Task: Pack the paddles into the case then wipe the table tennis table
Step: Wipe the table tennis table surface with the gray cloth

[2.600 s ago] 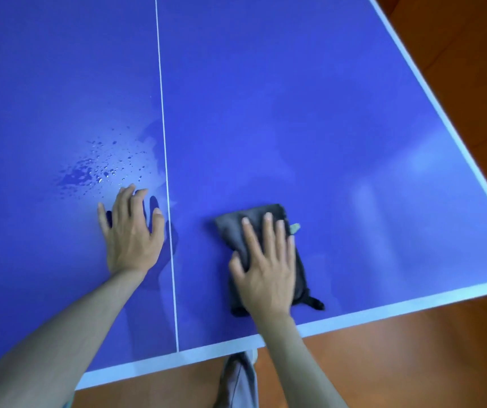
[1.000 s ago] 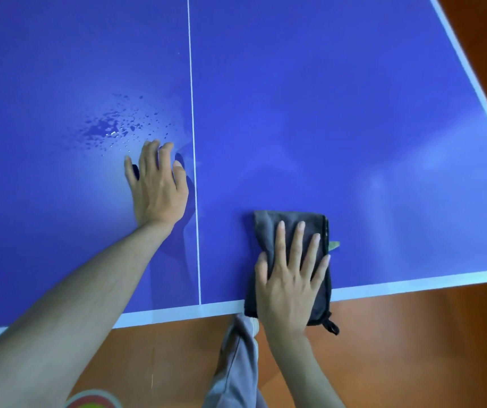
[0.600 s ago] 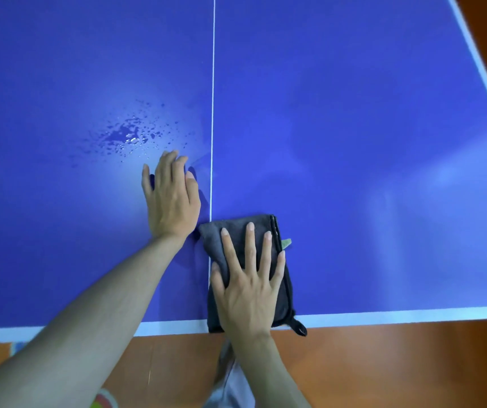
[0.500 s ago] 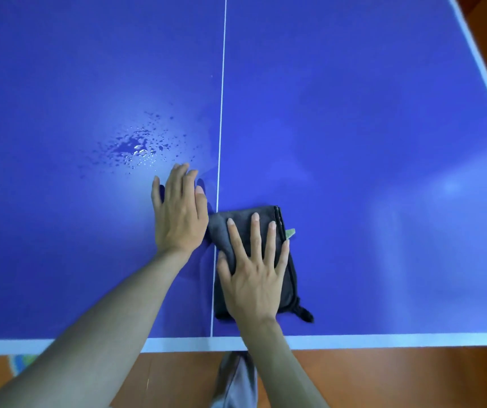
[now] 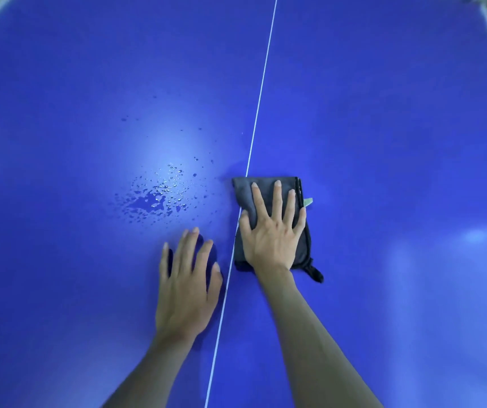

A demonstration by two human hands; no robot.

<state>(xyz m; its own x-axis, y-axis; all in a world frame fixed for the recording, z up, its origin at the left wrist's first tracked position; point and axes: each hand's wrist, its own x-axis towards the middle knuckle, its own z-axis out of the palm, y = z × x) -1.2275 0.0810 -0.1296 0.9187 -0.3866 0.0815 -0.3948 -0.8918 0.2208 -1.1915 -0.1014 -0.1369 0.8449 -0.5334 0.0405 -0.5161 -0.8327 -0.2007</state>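
- Right hand (image 5: 271, 231), fingers spread flat, pinning folded grey cloth (image 5: 302, 248) for even wiping pressure.
- Left hand (image 5: 186, 293), open, empty, bracing on table tennis table (image 5: 383, 113).
- Water droplets (image 5: 156, 198) just left, unwiped.

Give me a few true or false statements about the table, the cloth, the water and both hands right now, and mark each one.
1. The right hand lies flat on the grey cloth. True.
2. The water droplets lie right of the white centre line. False: they lie left of it.
3. The left hand rests bare on the blue table. True.
4. The cloth covers the droplets. False: the droplets lie apart, to its left.
5. A paddle lies on the table. False: none shows.
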